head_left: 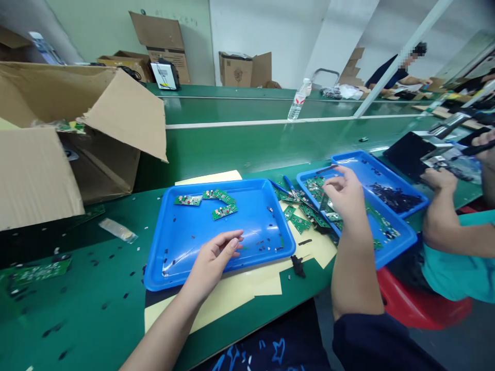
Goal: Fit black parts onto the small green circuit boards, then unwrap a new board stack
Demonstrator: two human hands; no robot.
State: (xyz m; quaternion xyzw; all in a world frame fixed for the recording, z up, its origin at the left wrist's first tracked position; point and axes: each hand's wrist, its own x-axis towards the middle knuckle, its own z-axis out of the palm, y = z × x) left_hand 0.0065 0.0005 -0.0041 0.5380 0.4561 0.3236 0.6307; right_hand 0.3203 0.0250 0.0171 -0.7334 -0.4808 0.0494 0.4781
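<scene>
My left hand [216, 255] is over the near edge of a blue tray [185, 226], its fingers loosely stretched and nothing clear between them. Several small green circuit boards [225, 211] lie at the back of that tray, with dark and white bits scattered near its right side. My right hand [346, 193] is above a second blue tray [398, 239] of circuit boards. Its fingers pinch a thin, dark green piece [324, 202], seemingly a small circuit board seen edge-on. More boards [299, 222] are heaped between the trays, beside blue-handled pliers [289, 184].
A third blue tray [359, 161] holds dark parts. An open cardboard box [116, 113] stands at left. A water bottle [298, 103] is on the ledge behind. At right, a co-worker's hand [441, 179] is close to the trays. Yellow paper [266, 281] lies beneath the near tray.
</scene>
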